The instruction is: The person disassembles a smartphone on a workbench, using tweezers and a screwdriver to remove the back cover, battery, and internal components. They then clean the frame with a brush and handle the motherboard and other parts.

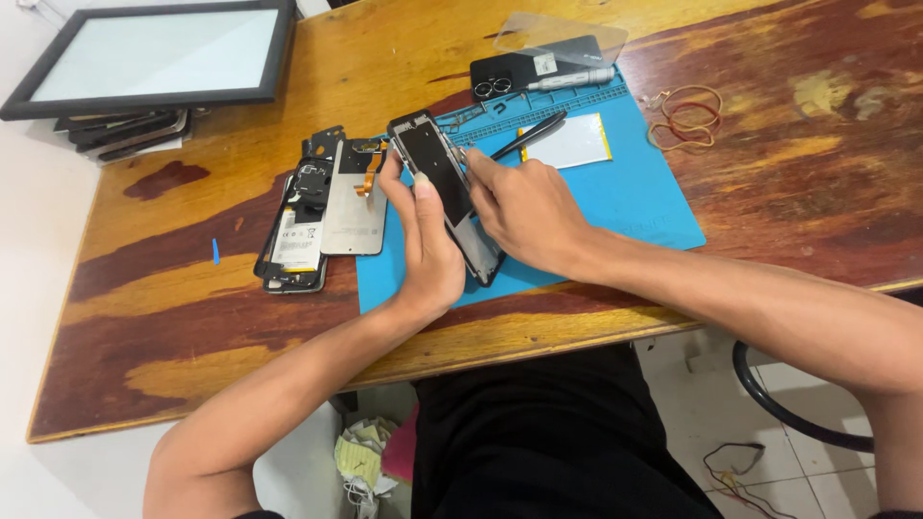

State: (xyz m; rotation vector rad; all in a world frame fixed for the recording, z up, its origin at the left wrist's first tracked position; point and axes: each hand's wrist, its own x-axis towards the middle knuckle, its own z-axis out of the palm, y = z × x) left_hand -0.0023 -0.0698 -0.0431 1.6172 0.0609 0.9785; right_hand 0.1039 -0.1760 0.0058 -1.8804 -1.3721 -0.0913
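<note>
A thin, dark rectangular phone frame (444, 192), judged light, stiff and fragile, is held tilted above the blue mat (635, 197) on the wooden counter (192, 288), pinched along its long edges by left hand (423, 235) fingers and right hand (524, 207) fingers.

We have a single view, taken from a camera worn on the person's head, so we look steeply down and forward over the near edge of the wooden table (192, 317). It sits close (both forearms enter from the bottom corners and nearly fill the lower half). The blue mat (635, 192) lies about centre frame, the table's far edge runs out of the top, and below the near edge we see the person's lap and tiled floor (711, 404). The frame tilts slightly.
</note>
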